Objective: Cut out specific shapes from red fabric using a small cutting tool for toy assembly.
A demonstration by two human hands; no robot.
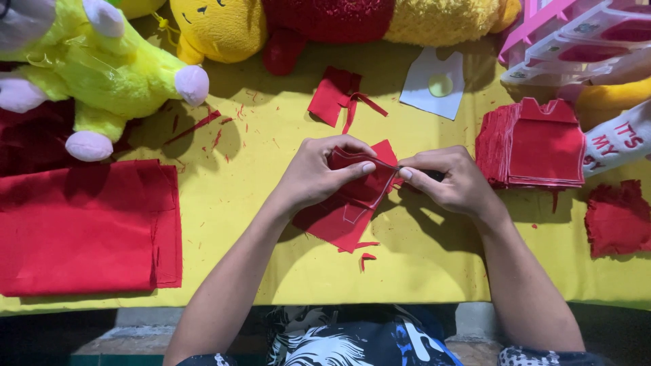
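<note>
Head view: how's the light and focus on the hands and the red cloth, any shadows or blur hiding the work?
Head view: light is bright and even on the yellow table cover; soft shadows fall below the left hand and right hand; the red cloth piece is sharp, with no glare; the green plush toy casts a darker shadow; the frame's lower edge is dim.

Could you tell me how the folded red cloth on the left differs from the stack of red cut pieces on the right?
The folded red cloth is a large plain rectangle, uncut; the stack of red cut pieces is smaller and shaped like little shirts with a notched neck. The cloth lies flat in a few layers, while the stack is many thin layers with fanned edges. Both are red and rest on the yellow table cover, apart from both hands.
</note>
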